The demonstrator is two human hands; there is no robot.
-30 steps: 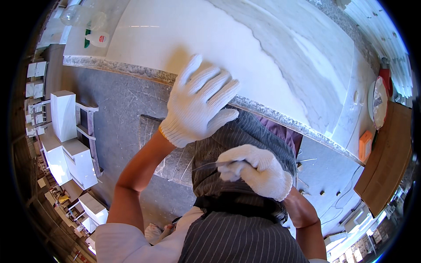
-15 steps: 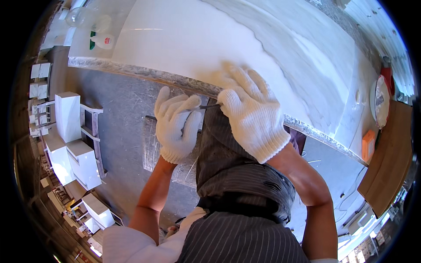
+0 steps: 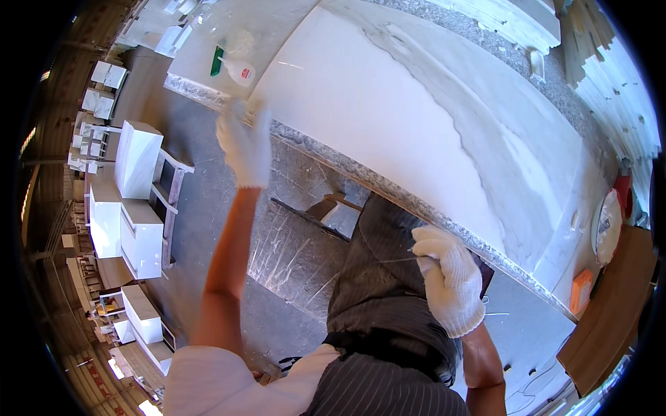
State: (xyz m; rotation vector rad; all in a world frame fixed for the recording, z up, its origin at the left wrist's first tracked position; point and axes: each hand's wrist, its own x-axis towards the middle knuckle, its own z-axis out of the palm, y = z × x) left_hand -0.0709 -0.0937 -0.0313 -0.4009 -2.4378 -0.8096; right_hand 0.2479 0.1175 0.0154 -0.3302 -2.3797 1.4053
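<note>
My left hand [image 3: 244, 147], in a white knitted glove, reaches to the left end of the marble slab [image 3: 361, 83]. It is blurred, but the fingers look stretched out and apart, with nothing seen in them. Just beyond its fingertips, a white bottle with a red label [image 3: 239, 71] lies on the slab beside a green piece [image 3: 217, 61]. My right hand [image 3: 449, 281], gloved the same way, is curled closed above my lap, near the slab's front edge. A thin rod-like thing [image 3: 397, 261] sticks out leftward from its fingers; its exact kind is unclear.
Under the slab's rough front edge [image 3: 326, 161] stands a scratched flat panel [image 3: 295, 260]. An orange block [image 3: 580, 291] and a round pale dish [image 3: 608, 225] sit at the right end, beside brown cardboard [image 3: 610, 305]. White box-like pieces [image 3: 142, 239] stand on racks at left.
My hands have parted: the left moved far left toward the bottle, the right drew back toward my lap. The thin dark thing that was between them is now only at the right hand.
</note>
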